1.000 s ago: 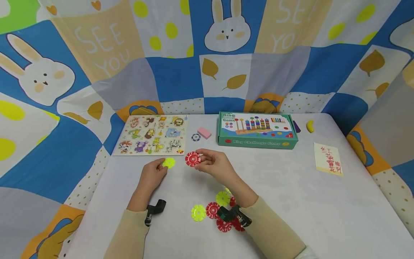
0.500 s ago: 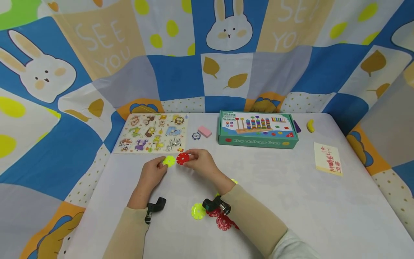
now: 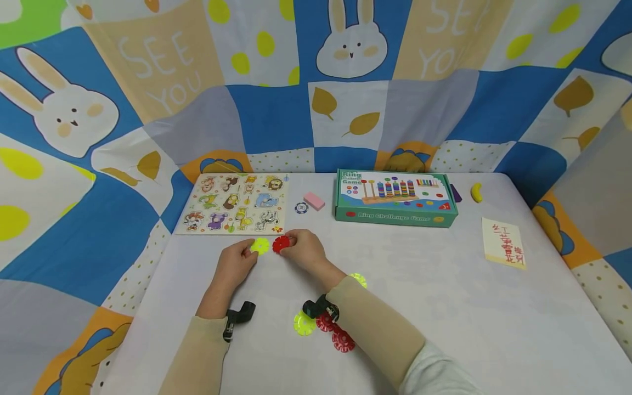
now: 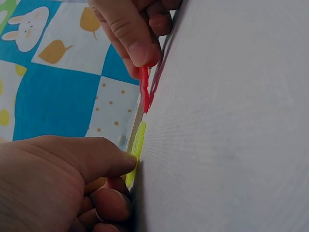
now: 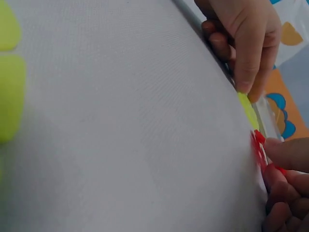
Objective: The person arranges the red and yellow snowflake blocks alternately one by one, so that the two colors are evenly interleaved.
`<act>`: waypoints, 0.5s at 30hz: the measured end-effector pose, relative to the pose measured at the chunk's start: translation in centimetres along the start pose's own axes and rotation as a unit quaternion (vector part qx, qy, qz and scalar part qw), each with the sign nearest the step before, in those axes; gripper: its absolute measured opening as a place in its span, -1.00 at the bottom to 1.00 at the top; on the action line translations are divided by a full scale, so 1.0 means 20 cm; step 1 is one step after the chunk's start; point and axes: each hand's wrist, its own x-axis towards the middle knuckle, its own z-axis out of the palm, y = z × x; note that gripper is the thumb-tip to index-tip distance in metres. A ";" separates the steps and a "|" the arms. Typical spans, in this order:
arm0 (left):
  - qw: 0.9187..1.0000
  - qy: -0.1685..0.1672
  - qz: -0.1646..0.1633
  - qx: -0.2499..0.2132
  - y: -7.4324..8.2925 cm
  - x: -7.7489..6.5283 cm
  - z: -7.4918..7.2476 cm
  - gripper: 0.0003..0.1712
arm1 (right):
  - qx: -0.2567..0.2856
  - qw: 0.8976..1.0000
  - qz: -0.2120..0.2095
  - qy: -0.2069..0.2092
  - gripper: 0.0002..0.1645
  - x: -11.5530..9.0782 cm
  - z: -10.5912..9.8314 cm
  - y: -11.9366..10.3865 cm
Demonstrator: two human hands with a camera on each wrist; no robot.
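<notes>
My left hand pinches a yellow notched plastic disc by its left edge, just in front of the animal puzzle board. Beside it, my right hand pinches a red notched disc between thumb and fingers. A small gap parts the two discs in the head view. From the left wrist, the red disc stands a little off the tabletop, tilted, and the yellow disc lies low by the cloth. Nearer the person, yellow discs and red discs lie loose, partly hidden by the right forearm.
Behind the hands lies the animal puzzle board. A poker chip, a pink block and a green game box stand along the back. At right are a toy banana and a note.
My right hand has brought the red disc left and down to beside the yellow one, its forearm now covering more loose discs. The left hand stays at its place with the yellow disc.
</notes>
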 end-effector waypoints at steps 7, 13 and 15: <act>1.000 -0.001 -0.002 0.004 0.01 -0.01 0.00 -0.53 | -0.083 0.996 -0.027 0.005 -0.48 0.00 0.02 0.00; 1.000 0.000 -0.011 0.005 0.01 -0.01 0.00 -0.52 | -0.116 0.993 -0.026 0.011 -0.48 0.00 0.03 0.00; 1.000 0.000 -0.012 0.006 0.01 -0.01 0.01 -0.52 | -0.119 0.993 -0.023 0.011 -0.47 0.00 0.03 -0.01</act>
